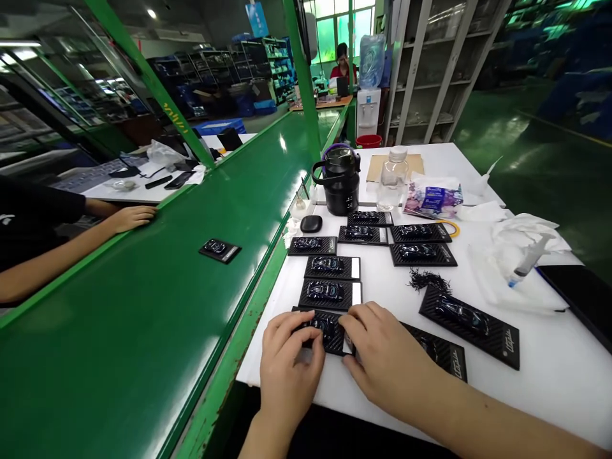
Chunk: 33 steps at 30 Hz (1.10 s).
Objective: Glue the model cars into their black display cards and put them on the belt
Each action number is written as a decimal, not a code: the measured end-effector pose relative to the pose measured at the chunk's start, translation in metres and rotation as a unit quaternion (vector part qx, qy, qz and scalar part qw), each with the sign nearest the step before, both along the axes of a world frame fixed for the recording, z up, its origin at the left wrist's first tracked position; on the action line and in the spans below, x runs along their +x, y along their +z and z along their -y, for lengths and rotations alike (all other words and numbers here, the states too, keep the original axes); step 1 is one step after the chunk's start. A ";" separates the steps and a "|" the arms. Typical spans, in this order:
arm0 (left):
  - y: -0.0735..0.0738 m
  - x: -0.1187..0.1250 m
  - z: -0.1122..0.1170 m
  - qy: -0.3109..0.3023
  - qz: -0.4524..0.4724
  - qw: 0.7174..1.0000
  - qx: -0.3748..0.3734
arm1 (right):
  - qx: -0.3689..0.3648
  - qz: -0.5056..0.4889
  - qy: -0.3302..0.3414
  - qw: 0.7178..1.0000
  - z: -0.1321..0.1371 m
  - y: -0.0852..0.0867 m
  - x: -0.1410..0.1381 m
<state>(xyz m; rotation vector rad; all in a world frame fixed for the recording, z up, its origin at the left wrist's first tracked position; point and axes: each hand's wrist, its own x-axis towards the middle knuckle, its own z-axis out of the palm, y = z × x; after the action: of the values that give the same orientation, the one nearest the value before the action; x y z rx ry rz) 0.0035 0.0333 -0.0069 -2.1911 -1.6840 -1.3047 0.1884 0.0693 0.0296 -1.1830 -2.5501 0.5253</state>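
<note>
A black carbon-pattern card with a small dark car (326, 331) lies near the front edge of the white table (549, 363). My left hand (287, 363) pinches its left end with curled fingers. My right hand (389, 357) covers its right end, fingers bent onto it. Two similar cards (329, 293) lie in a column just beyond it, and several more (421, 254) are spread further back and to the right. Part of another card (444, 357) shows from under my right wrist.
A green conveyor belt (143, 299) runs along the left with one card (220, 250) on it. Another person's arm (86, 233) rests on its far edge. A black jug (340, 182), clear bottle (393, 178), tissue pack (433, 197), syringe (528, 258) and dark tray (581, 296) stand on the table.
</note>
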 end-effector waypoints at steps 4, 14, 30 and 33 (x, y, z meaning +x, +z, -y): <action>-0.003 0.000 0.000 -0.001 -0.014 1.000 -0.002 | 0.000 -0.021 -0.002 1.000 0.007 -0.008 0.001; -0.001 0.001 -0.001 -0.006 0.001 0.999 -0.034 | 0.090 -0.077 0.062 0.991 0.010 -0.018 -0.001; 0.003 -0.004 -0.006 0.066 0.095 0.969 -0.217 | 0.142 -0.031 0.082 0.986 0.011 -0.023 -0.004; 0.004 -0.004 -0.006 0.078 0.106 0.964 -0.230 | 0.142 0.001 0.095 0.985 0.008 -0.019 -0.004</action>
<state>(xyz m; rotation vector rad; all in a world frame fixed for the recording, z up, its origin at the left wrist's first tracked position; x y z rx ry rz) -0.0003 0.0398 -0.0033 -2.1312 -2.3988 -1.2431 0.1840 0.0609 0.0101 -0.8494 -2.6436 0.1893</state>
